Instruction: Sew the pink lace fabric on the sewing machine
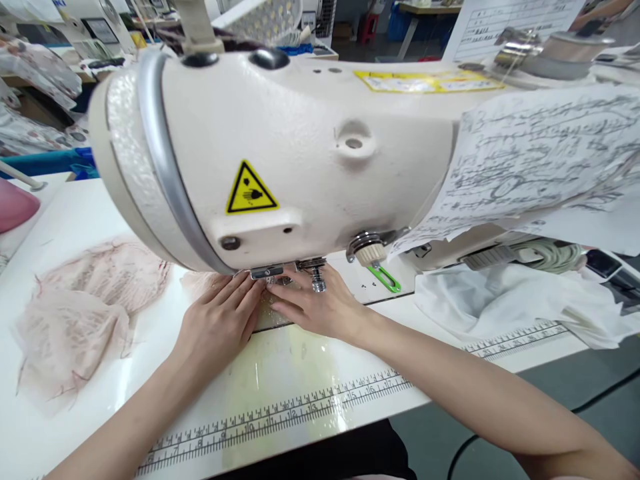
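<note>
Both my hands lie flat on the white table under the head of a cream sewing machine (280, 147). My left hand (220, 320) has its fingers stretched out toward the presser foot (267, 272), pressing down a thin pale piece I can barely make out. My right hand (315, 307) lies beside it with fingers extended to the left, fingertips near the needle area. The machine head hides the fingertips and the needle.
A crumpled pale pink sheer fabric (85, 313) lies at the left. White cloth (500, 300) is heaped at the right under a printed fabric (540, 160) draped on the machine. A ruler strip (300, 407) runs along the table's front edge. A green tool (385, 277) lies behind my right hand.
</note>
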`<move>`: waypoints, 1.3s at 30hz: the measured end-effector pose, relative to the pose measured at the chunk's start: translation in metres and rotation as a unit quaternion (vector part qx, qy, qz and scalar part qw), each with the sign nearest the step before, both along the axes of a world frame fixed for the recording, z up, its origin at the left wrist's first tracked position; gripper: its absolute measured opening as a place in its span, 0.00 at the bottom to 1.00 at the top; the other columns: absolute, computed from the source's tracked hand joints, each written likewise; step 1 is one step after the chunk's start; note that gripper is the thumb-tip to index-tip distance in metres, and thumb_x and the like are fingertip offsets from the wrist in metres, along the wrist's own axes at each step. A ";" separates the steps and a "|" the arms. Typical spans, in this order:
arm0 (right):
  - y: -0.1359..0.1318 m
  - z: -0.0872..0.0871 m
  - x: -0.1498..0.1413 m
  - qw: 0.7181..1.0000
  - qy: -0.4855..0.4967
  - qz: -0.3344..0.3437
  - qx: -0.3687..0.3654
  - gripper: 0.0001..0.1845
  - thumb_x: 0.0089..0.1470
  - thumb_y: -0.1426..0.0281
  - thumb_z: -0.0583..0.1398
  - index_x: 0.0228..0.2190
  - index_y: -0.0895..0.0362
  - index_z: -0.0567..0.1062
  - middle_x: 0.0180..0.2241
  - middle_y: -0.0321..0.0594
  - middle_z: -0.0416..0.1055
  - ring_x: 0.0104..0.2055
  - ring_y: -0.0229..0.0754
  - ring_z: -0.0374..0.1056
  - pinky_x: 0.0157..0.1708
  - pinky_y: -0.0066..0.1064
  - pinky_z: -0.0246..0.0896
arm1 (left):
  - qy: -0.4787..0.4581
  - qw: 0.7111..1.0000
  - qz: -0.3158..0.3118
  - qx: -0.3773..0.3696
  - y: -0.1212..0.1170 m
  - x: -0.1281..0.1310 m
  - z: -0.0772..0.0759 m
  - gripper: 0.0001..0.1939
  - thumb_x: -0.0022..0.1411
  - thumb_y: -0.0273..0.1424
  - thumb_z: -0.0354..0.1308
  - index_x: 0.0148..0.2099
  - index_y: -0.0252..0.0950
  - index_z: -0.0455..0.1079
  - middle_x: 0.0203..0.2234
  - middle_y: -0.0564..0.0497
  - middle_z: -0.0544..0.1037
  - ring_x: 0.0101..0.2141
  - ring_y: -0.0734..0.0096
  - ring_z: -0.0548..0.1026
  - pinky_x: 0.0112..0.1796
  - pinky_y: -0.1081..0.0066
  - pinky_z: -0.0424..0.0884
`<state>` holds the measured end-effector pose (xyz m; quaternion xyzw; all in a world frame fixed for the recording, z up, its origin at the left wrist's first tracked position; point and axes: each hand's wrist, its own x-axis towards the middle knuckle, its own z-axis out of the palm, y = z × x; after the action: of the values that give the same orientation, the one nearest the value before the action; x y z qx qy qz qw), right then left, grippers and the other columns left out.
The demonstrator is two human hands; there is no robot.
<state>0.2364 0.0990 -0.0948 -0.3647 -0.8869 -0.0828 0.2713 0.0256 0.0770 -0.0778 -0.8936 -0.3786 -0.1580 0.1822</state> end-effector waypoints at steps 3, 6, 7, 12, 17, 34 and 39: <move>0.001 -0.001 0.001 1.000 0.001 0.009 -0.017 0.15 0.63 0.60 0.55 0.45 0.52 0.76 0.44 0.36 0.76 0.44 0.43 0.70 0.57 0.41 0.50 | 0.001 1.000 -0.002 0.005 0.000 0.000 0.000 0.17 0.67 0.28 0.51 0.54 0.27 0.69 0.48 0.41 0.78 0.47 0.56 0.77 0.46 0.59 0.74; 0.001 0.000 0.001 0.999 -0.010 0.010 -0.042 0.15 0.62 0.60 0.55 0.46 0.50 0.75 0.43 0.36 0.77 0.46 0.44 0.69 0.58 0.43 0.51 | 0.000 1.000 -0.002 0.007 0.000 0.000 -0.001 0.17 0.66 0.28 0.51 0.55 0.27 0.69 0.48 0.41 0.78 0.47 0.56 0.77 0.46 0.59 0.74; 0.001 0.000 0.002 0.999 -0.017 0.009 -0.050 0.14 0.62 0.60 0.55 0.46 0.49 0.75 0.43 0.36 0.77 0.46 0.44 0.69 0.58 0.44 0.51 | -0.001 1.000 -0.001 0.007 0.000 0.000 -0.001 0.17 0.66 0.28 0.51 0.55 0.27 0.69 0.48 0.41 0.78 0.47 0.56 0.77 0.46 0.59 0.74; 0.000 0.004 0.003 0.996 -0.045 -0.003 -0.075 0.16 0.62 0.60 0.55 0.49 0.48 0.74 0.41 0.38 0.77 0.46 0.46 0.70 0.57 0.46 0.54 | -0.002 1.000 0.005 -0.003 -0.001 0.000 -0.002 0.18 0.67 0.28 0.51 0.56 0.28 0.68 0.49 0.41 0.77 0.48 0.56 0.76 0.47 0.58 0.74; -0.001 0.003 0.001 0.998 -0.046 -0.026 -0.044 0.19 0.64 0.57 0.52 0.49 0.51 0.74 0.38 0.42 0.78 0.42 0.47 0.71 0.56 0.46 0.56 | 0.003 1.000 0.005 -0.002 -0.001 0.000 -0.002 0.18 0.67 0.28 0.50 0.56 0.26 0.68 0.49 0.40 0.77 0.48 0.55 0.76 0.46 0.58 0.74; -0.003 0.004 -0.002 1.000 -0.009 -0.018 0.024 0.16 0.63 0.59 0.55 0.46 0.53 0.75 0.44 0.39 0.77 0.38 0.40 0.71 0.55 0.38 0.56 | 0.010 1.000 0.008 0.017 -0.002 0.002 0.000 0.17 0.66 0.28 0.51 0.55 0.27 0.70 0.47 0.41 0.78 0.47 0.56 0.77 0.45 0.59 0.75; -0.002 0.005 -0.002 1.000 -0.021 -0.017 0.010 0.17 0.63 0.60 0.54 0.48 0.53 0.75 0.43 0.40 0.77 0.42 0.42 0.71 0.58 0.40 0.53 | 0.008 1.000 0.012 0.010 -0.002 0.003 0.002 0.17 0.67 0.28 0.50 0.54 0.28 0.70 0.46 0.41 0.78 0.46 0.56 0.78 0.44 0.59 0.75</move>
<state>0.2347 0.0971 -0.0899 -0.3752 -0.8853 -0.1036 0.2543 0.0285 0.0753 -0.0757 -0.8885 -0.3859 -0.1521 0.1962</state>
